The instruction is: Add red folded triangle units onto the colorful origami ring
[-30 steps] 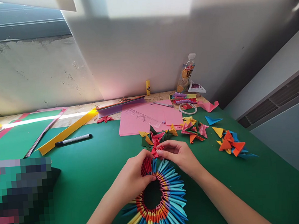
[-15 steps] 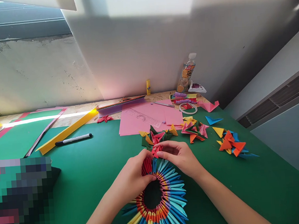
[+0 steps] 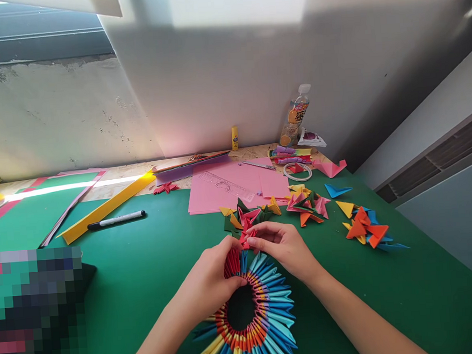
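Observation:
A ring of folded paper pieces [image 3: 274, 298], mostly blue, with yellow and red parts and an orange and purple inner band, lies on the green table in front of me. My left hand [image 3: 211, 278] grips its upper left side, thumb at the inner hole and fingers over the red pieces. My right hand [image 3: 287, 249] pinches a red folded paper piece [image 3: 249, 239] just above the ring's top edge. Right behind it lies a pile of green, pink and yellow folded pieces [image 3: 249, 215]. Fingers hide part of the ring's upper left.
More folded pieces sit in a mixed pile [image 3: 308, 201] and an orange and blue pile [image 3: 366, 227]. Pink paper [image 3: 208, 195] with a clear ruler, a marker [image 3: 118, 220], a yellow strip [image 3: 109, 207], a glue stick [image 3: 234, 138] and a bottle [image 3: 295, 116] lie or stand beyond.
Almost nothing differs. Both hands keep their hold, and the red piece in my right hand has shifted only very slightly.

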A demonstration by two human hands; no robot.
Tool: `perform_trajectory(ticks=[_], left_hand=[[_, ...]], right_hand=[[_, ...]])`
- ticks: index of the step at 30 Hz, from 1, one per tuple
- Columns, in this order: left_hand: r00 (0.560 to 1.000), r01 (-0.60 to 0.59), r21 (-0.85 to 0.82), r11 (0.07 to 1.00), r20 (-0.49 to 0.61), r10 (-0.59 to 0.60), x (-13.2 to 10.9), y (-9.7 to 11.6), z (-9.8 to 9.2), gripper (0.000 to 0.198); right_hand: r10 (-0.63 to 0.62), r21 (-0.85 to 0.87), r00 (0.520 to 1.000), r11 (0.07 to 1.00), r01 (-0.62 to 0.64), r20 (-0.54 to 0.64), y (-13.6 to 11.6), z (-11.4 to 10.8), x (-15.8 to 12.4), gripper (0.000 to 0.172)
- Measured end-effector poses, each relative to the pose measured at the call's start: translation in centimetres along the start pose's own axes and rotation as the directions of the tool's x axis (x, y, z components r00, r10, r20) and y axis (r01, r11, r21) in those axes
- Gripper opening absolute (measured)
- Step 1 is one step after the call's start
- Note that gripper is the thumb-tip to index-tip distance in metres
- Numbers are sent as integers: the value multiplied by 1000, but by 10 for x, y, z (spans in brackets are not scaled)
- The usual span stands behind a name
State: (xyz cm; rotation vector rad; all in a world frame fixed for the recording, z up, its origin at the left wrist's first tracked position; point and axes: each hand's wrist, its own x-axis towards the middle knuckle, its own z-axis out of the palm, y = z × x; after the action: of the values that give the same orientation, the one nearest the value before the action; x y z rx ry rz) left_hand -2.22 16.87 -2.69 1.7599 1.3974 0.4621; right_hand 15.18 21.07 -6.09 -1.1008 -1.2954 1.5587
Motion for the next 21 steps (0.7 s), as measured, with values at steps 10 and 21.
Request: perform_trajectory(ticks=[10, 21], left_hand=[[1000, -1, 3, 1000, 4, 1, 0, 0, 0, 30], [1000, 1, 15, 1000, 10, -1, 0, 2, -2, 29]], right_hand=[[12, 4, 999, 1000, -12, -30, -1, 1, 0, 24], [3, 14, 999, 1000, -2, -54, 0, 3, 0, 28]])
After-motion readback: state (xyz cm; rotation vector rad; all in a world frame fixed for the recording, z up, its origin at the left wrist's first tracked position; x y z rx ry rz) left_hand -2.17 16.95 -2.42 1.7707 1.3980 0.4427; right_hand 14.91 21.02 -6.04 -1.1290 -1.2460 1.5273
